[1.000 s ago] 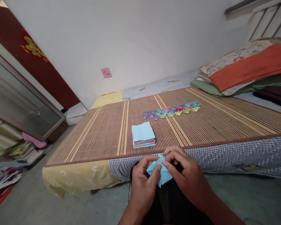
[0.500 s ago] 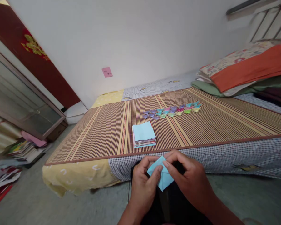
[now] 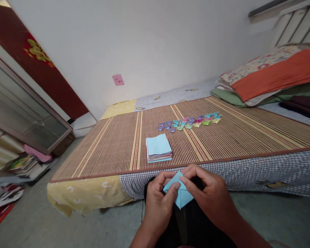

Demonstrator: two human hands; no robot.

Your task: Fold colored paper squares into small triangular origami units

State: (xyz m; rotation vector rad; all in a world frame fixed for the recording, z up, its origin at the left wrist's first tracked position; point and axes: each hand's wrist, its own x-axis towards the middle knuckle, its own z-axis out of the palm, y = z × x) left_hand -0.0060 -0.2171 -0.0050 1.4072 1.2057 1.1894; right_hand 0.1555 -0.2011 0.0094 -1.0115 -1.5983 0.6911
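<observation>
Both hands hold a small light blue paper square (image 3: pixel 181 197) partly folded, just in front of the bed's near edge. My left hand (image 3: pixel 158 201) pinches its left side with thumb and forefinger. My right hand (image 3: pixel 209 198) pinches its upper right part. Beyond them, on the striped bamboo mat (image 3: pixel 113 144), lies a stack of coloured paper squares (image 3: pixel 158 148) with a light blue sheet on top. Farther back a row of several small folded paper pieces (image 3: pixel 189 121) in purple, blue, pink and green runs across the mat.
Folded quilts and pillows (image 3: pixel 271 74) are piled at the bed's right end. A pink note (image 3: pixel 118 79) sticks on the white wall. A glass-fronted cabinet (image 3: pixel 20 113) and heaps of books and papers (image 3: pixel 20 167) stand on the floor at left.
The paper and both hands have shifted slightly lower in view, and the fingers have adjusted their pinch on the fold. Nothing on the mat has moved.
</observation>
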